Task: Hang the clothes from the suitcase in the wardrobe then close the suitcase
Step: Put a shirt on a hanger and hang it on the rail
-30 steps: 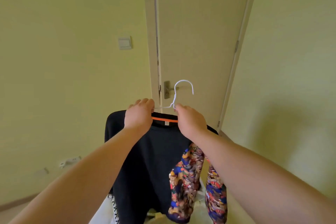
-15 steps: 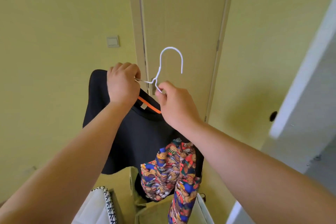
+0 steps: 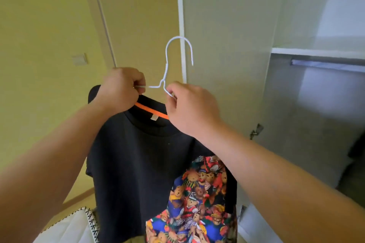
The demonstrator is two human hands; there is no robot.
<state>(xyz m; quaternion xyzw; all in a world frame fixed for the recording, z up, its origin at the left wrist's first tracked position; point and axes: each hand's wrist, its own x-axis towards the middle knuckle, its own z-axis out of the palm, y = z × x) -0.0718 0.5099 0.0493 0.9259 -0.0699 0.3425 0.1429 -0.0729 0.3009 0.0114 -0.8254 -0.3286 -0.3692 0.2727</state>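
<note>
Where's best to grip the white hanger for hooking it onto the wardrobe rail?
Pinch the hanger at its neck below the hook, from the near side: the black shirt covers its shoulders, and the hook opens right, toward the rail.

1. Left grip (image 3: 120,89) pinches one arm of white wire hanger (image 3: 179,36); right grip (image 3: 189,108) pinches the other arm, beside the neck.
2. Black t-shirt (image 3: 134,163) hangs from hanger; orange collar tape (image 3: 150,111), bear-print panel (image 3: 197,193) lower right.
3. Open wardrobe (image 3: 286,104) at right: rail (image 3: 325,65) under shelf (image 3: 316,50).
</note>
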